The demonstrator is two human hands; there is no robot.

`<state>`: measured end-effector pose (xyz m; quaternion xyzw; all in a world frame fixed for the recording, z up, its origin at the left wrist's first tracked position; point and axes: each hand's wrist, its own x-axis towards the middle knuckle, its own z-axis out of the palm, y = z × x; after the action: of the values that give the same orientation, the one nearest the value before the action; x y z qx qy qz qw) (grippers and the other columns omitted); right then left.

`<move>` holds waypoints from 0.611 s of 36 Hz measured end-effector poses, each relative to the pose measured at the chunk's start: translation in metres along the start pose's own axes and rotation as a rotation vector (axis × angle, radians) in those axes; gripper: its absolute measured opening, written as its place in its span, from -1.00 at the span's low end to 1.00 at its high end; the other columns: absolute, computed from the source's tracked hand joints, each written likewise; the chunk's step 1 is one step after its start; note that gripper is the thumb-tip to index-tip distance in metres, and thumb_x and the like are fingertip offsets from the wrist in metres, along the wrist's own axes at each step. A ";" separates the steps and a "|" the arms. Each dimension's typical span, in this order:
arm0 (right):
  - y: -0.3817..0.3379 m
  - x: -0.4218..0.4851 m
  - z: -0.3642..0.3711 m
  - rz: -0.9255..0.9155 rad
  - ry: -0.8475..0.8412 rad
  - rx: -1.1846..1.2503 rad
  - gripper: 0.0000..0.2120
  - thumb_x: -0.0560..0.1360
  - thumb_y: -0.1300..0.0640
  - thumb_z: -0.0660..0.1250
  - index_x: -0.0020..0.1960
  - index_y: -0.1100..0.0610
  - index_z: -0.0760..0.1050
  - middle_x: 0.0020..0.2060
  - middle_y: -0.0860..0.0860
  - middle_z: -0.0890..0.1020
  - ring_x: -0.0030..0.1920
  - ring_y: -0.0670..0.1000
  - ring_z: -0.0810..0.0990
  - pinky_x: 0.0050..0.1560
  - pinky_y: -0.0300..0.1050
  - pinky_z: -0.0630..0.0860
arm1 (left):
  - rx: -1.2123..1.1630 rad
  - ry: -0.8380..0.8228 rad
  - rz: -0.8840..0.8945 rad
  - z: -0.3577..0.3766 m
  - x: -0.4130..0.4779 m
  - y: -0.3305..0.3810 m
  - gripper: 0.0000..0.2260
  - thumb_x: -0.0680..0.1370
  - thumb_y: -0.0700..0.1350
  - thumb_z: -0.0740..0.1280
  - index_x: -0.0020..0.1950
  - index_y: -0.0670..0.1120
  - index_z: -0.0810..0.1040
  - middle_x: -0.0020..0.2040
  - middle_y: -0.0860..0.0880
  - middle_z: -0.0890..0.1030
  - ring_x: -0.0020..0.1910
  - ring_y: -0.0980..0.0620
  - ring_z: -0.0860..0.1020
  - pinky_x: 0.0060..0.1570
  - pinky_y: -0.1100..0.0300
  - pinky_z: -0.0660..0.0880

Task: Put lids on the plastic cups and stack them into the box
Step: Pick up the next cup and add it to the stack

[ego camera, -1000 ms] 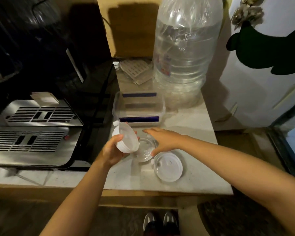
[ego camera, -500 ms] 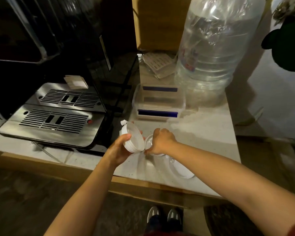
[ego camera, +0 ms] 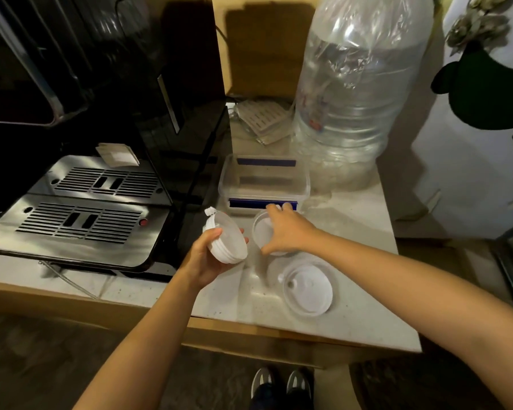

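Observation:
My left hand [ego camera: 203, 258] holds a white plastic lid [ego camera: 227, 238] tilted on edge above the counter. Just to its right, my right hand [ego camera: 285, 229] grips the rim of a clear plastic cup [ego camera: 262, 232], lifted slightly in front of the box. A second clear cup with its lid on [ego camera: 307, 291] stands on the counter nearer to me. The clear plastic box with blue clips [ego camera: 264, 182] sits open behind the hands; I see nothing inside it.
A black coffee machine with a steel drip tray [ego camera: 77, 214] fills the left side. A large clear water bottle [ego camera: 359, 93] stands behind the box on the right. The marble counter [ego camera: 353, 315] ends at a front edge near my feet.
My right hand has lifted the open cup off the counter and carried it toward the box. The left hand still holds the lid. The lidded cup now shows fully.

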<state>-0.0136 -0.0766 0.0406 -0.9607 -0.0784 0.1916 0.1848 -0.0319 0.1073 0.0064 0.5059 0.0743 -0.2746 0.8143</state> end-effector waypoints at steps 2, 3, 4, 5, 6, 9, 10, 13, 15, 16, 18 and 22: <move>0.004 -0.007 -0.013 -0.039 0.019 0.057 -0.18 0.27 -0.03 0.50 0.38 0.12 0.16 0.26 0.15 0.29 0.14 0.18 0.45 0.00 -0.04 0.48 | -0.006 0.008 0.003 0.003 0.004 0.002 -0.15 -0.13 0.18 0.56 0.10 -0.02 0.43 -0.03 -0.11 0.55 0.00 -0.11 0.53 -0.10 -0.02 0.50; 0.006 -0.010 -0.019 -0.063 0.032 0.082 -0.16 0.27 -0.02 0.51 0.40 0.10 0.13 0.28 0.13 0.28 0.18 0.17 0.44 0.02 -0.06 0.47 | -0.015 0.005 0.002 0.005 0.005 0.003 -0.13 -0.13 0.19 0.56 0.12 -0.02 0.42 -0.02 -0.13 0.55 0.01 -0.14 0.54 -0.14 -0.02 0.53; 0.007 -0.014 -0.026 -0.090 0.046 0.105 -0.13 0.28 -0.01 0.51 0.43 0.07 0.10 0.31 0.12 0.26 0.21 0.16 0.43 0.05 -0.07 0.46 | -0.031 -0.008 0.000 0.008 0.006 0.004 -0.11 -0.11 0.19 0.56 0.15 -0.03 0.40 -0.01 -0.15 0.55 0.02 -0.16 0.54 -0.19 0.01 0.57; 0.008 -0.018 -0.031 -0.119 0.059 0.126 -0.08 0.28 -0.01 0.52 0.46 0.04 0.06 0.35 0.11 0.24 0.26 0.15 0.41 0.09 -0.07 0.45 | -0.047 -0.032 -0.003 0.011 0.008 0.006 -0.10 -0.09 0.18 0.56 0.18 -0.05 0.38 0.00 -0.16 0.54 0.03 -0.18 0.53 -0.26 0.03 0.59; 0.009 -0.022 -0.037 -0.149 0.069 0.145 -0.04 0.28 -0.01 0.52 0.48 0.01 0.01 0.39 0.09 0.21 0.30 0.14 0.38 0.14 -0.08 0.43 | -0.055 -0.066 -0.003 0.014 0.009 0.007 -0.10 -0.05 0.18 0.56 0.20 -0.06 0.37 0.00 -0.17 0.54 0.03 -0.21 0.52 -0.32 0.04 0.59; 0.012 -0.032 -0.050 -0.237 0.087 0.172 0.00 0.28 0.03 0.53 0.51 -0.02 -0.04 0.45 0.02 0.15 0.39 0.06 0.29 0.25 -0.13 0.33 | -0.021 -0.197 0.020 0.027 0.012 0.013 -0.27 0.03 0.19 0.53 0.12 -0.08 0.49 -0.08 -0.15 0.61 -0.10 -0.15 0.58 -0.40 0.06 0.57; 0.013 -0.034 -0.053 -0.267 0.091 0.178 0.00 0.28 0.05 0.53 0.51 -0.02 -0.04 0.45 0.01 0.15 0.40 0.03 0.26 0.27 -0.16 0.31 | -0.015 -0.242 0.034 0.031 0.014 0.014 -0.36 0.05 0.19 0.53 0.05 -0.06 0.55 -0.12 -0.12 0.64 -0.16 -0.11 0.61 -0.40 0.06 0.57; 0.014 -0.041 -0.061 -0.336 0.075 0.194 0.00 0.28 0.10 0.54 0.51 -0.03 -0.03 0.44 -0.02 0.17 0.41 -0.02 0.23 0.29 -0.19 0.30 | -0.008 -0.321 0.065 0.042 0.018 0.017 -0.46 0.11 0.19 0.51 0.01 -0.01 0.60 -0.13 -0.07 0.66 -0.19 -0.04 0.62 -0.35 0.06 0.59; 0.014 -0.044 -0.065 -0.360 0.055 0.202 0.00 0.28 0.11 0.54 0.51 -0.04 -0.03 0.45 -0.03 0.16 0.41 -0.04 0.22 0.31 -0.17 0.31 | 0.019 -0.375 0.080 0.049 0.020 0.019 -0.49 0.16 0.20 0.48 0.04 0.02 0.60 -0.09 -0.03 0.67 -0.13 0.00 0.62 -0.27 0.08 0.60; 0.014 -0.045 -0.066 -0.370 0.045 0.202 0.00 0.29 0.12 0.54 0.51 -0.05 -0.03 0.45 -0.04 0.14 0.41 -0.04 0.21 0.33 -0.15 0.32 | 0.033 -0.398 0.081 0.054 0.021 0.021 -0.50 0.17 0.21 0.48 0.04 0.02 0.60 -0.09 -0.02 0.68 -0.12 0.01 0.62 -0.23 0.10 0.60; 0.014 -0.047 -0.067 -0.394 0.033 0.197 -0.01 0.29 0.14 0.53 0.50 -0.07 -0.03 0.46 -0.06 0.12 0.42 -0.06 0.17 0.34 -0.14 0.32 | 0.053 -0.400 0.071 0.061 0.022 0.023 -0.48 0.13 0.23 0.50 0.01 0.02 0.62 -0.11 -0.01 0.68 -0.13 0.03 0.63 -0.22 0.12 0.60; 0.016 -0.044 -0.065 -0.432 0.009 0.152 0.01 0.30 0.13 0.51 0.50 -0.12 -0.08 0.50 -0.10 0.03 0.49 -0.08 0.04 0.36 -0.16 0.26 | 0.062 -0.384 0.057 0.069 0.023 0.025 -0.39 0.03 0.22 0.53 0.00 0.00 0.57 -0.16 -0.01 0.69 -0.17 0.02 0.65 -0.26 0.13 0.61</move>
<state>-0.0271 -0.1218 0.1054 -0.9057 -0.2669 0.1489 0.2939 -0.0103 0.0471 0.0497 0.4711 -0.1051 -0.3449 0.8050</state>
